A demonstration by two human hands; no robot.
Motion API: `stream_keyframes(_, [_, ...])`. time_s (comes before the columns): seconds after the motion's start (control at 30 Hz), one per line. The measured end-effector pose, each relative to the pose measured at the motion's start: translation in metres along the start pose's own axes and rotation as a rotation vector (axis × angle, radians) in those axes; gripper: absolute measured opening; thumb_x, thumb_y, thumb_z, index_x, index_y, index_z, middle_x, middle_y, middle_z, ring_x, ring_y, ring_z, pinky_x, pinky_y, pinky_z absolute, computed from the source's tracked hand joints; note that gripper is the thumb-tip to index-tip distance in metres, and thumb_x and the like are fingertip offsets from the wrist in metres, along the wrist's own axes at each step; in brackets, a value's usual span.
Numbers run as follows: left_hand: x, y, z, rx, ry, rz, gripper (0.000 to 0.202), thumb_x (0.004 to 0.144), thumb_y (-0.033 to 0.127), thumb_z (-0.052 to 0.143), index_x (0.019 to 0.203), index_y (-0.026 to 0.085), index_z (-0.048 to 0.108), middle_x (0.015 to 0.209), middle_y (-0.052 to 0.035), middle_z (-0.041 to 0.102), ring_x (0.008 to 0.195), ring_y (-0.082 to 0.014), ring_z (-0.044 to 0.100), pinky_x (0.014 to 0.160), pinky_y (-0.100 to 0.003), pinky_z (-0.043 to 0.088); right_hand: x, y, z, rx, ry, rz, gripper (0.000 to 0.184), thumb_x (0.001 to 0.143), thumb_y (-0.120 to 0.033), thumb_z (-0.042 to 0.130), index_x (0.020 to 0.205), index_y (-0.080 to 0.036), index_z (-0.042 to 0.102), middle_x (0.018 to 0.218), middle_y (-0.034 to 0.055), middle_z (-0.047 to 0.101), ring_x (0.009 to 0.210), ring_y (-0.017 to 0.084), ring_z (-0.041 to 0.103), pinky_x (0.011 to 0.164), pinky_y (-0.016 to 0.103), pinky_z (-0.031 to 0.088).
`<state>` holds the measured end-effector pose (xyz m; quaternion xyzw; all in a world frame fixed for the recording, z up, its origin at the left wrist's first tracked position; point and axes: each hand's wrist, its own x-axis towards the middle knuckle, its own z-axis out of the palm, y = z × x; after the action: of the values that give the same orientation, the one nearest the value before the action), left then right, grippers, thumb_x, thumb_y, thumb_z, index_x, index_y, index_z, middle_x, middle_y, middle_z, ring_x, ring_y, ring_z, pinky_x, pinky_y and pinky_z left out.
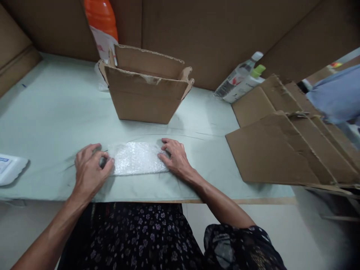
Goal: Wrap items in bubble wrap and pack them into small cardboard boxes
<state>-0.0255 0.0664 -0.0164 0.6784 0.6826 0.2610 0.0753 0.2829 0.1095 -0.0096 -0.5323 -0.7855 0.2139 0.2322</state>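
Note:
A flat strip of bubble wrap [139, 157] lies crosswise on the pale green tabletop, near its front edge. My left hand [91, 165] is at its left end, with fingers curled and the thumb against the wrap. At the opposite end my right hand [177, 157] grips the edge between thumb and bent fingers. Whether anything is inside the wrap I cannot tell. Just beyond the strip stands an open cardboard box [144, 95] with its top flaps up.
Several flattened cardboard boxes [277, 148] lean at the right. Behind them a clear bottle [234, 78] and a white bottle with a green cap [244, 86] tilt against the cardboard wall. An orange bottle [101, 18] stands at the back, a white pouch [12, 168] at far left.

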Motion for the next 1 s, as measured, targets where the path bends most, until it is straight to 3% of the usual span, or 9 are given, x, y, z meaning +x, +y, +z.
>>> stream_keyframes(0.1, [-0.001,0.013,-0.003,-0.131,0.002,-0.080,0.021,0.085,0.044,0.055,0.081,0.024,0.061,0.120,-0.0123,0.070,0.114,-0.0327,0.064,0.100,-0.052,0.050,-0.004,-0.001,-0.002,0.199,0.037,0.055,0.008,0.089,-0.028,0.064,0.094,-0.022,0.061,0.110,0.0084,0.072,0.101,0.025,0.065,0.094,0.043,0.046])
stream_keyframes(0.23, [-0.006,0.022,-0.016,-0.259,-0.132,-0.320,0.033,0.079,0.053,0.062,0.094,0.024,0.064,0.089,-0.0056,0.073,0.078,-0.0241,0.070,0.075,-0.039,0.056,-0.009,0.008,-0.006,0.483,0.072,0.209,0.016,0.087,-0.036,0.064,0.090,-0.021,0.059,0.075,-0.0010,0.060,0.069,0.015,0.056,0.067,0.030,0.046])
stream_keyframes(0.37, [-0.008,0.024,-0.025,-0.445,-0.245,-0.454,0.073,0.074,0.059,0.071,0.135,0.022,0.055,0.102,-0.0084,0.075,0.083,-0.0245,0.073,0.072,-0.038,0.058,-0.012,0.011,-0.011,0.629,0.025,0.252,0.039,0.084,-0.037,0.069,0.118,-0.020,0.060,0.088,0.0011,0.064,0.073,0.014,0.060,0.071,0.029,0.050])
stream_keyframes(0.47, [-0.009,0.024,-0.028,-0.606,-0.284,-0.521,0.083,0.075,0.058,0.073,0.145,0.022,0.048,0.106,-0.0099,0.075,0.080,-0.0226,0.073,0.071,-0.037,0.061,-0.017,0.010,-0.025,0.603,-0.062,0.233,0.063,0.084,-0.037,0.073,0.142,-0.023,0.052,0.110,0.0068,0.068,0.086,0.016,0.066,0.085,0.035,0.055])
stream_keyframes(0.6, [-0.014,0.020,-0.023,-0.637,-0.322,-0.446,0.062,0.076,0.057,0.070,0.125,0.019,0.067,0.102,-0.0098,0.076,0.083,-0.0223,0.073,0.069,-0.033,0.061,-0.025,0.007,-0.040,0.447,-0.244,0.069,0.048,0.087,-0.035,0.075,0.133,-0.028,0.066,0.127,0.0081,0.069,0.112,0.024,0.065,0.101,0.045,0.052])
stream_keyframes(0.77, [-0.011,0.028,-0.016,-0.445,-0.348,-0.236,0.033,0.080,0.051,0.060,0.086,0.023,0.077,0.086,-0.0046,0.080,0.073,-0.0213,0.072,0.062,-0.029,0.058,-0.021,-0.001,-0.034,0.207,-0.300,-0.084,0.016,0.093,-0.021,0.067,0.105,-0.025,0.076,0.101,0.0050,0.076,0.099,0.024,0.067,0.105,0.052,0.048])
stream_keyframes(0.87, [0.000,0.041,-0.031,-0.342,-0.145,0.056,0.024,0.088,0.040,0.058,0.087,0.026,0.077,0.093,-0.0022,0.080,0.085,-0.0220,0.075,0.075,-0.032,0.062,-0.010,-0.014,-0.045,0.115,-0.131,-0.193,0.021,0.097,-0.021,0.057,0.106,-0.024,0.076,0.097,0.0075,0.075,0.091,0.025,0.066,0.090,0.049,0.055])
stream_keyframes(0.93, [0.014,0.050,-0.048,-0.164,0.153,0.291,0.023,0.091,0.028,0.058,0.104,0.026,0.076,0.102,-0.0035,0.079,0.094,-0.0225,0.075,0.087,-0.036,0.061,0.000,-0.028,-0.064,0.034,0.091,-0.244,0.027,0.098,-0.023,0.055,0.117,-0.026,0.074,0.109,0.0101,0.074,0.100,0.030,0.065,0.094,0.054,0.053])
stream_keyframes(1.0, [0.036,0.058,-0.065,0.031,0.457,0.494,0.042,0.088,0.018,0.062,0.129,0.024,0.068,0.113,-0.0078,0.075,0.104,-0.0249,0.073,0.094,-0.040,0.059,0.016,-0.043,-0.090,-0.057,0.312,-0.258,0.035,0.099,-0.028,0.056,0.132,-0.030,0.067,0.128,0.0105,0.068,0.121,0.036,0.059,0.105,0.063,0.046])
